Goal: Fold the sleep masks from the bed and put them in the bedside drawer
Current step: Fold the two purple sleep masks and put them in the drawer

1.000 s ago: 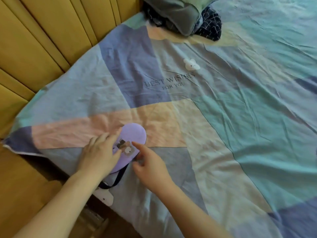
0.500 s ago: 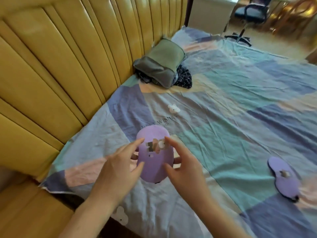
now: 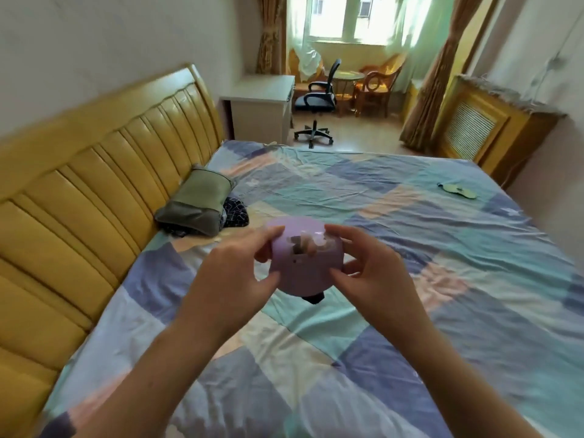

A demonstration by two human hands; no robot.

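Both bare forearms reach forward from the bottom of the view and meet above the bed, raised clear of the covers. The left hand [image 3: 235,268] and the right hand [image 3: 371,267] face each other, fingers curled inward.

Below them spreads a wide patchwork bedsheet in blue, teal, peach and cream [image 3: 442,311], wrinkled, with a padded yellow leather headboard [image 3: 94,197] along its left side. An olive-green pillow [image 3: 197,205] lies against the headboard, touching dark checked cloth [image 3: 235,211]. Beyond the bed stand a white desk [image 3: 259,105] and a black swivel office chair [image 3: 317,101] before a bright curtained window [image 3: 344,17].

Between the hands is a folded lilac fabric sleep mask [image 3: 305,268], held in the air, its dark strap [image 3: 313,299] poking out beneath. Each hand pinches one side, thumb below and fingertips on top. A second, pale green sleep mask [image 3: 456,190] lies flat near the far right edge of the bed.
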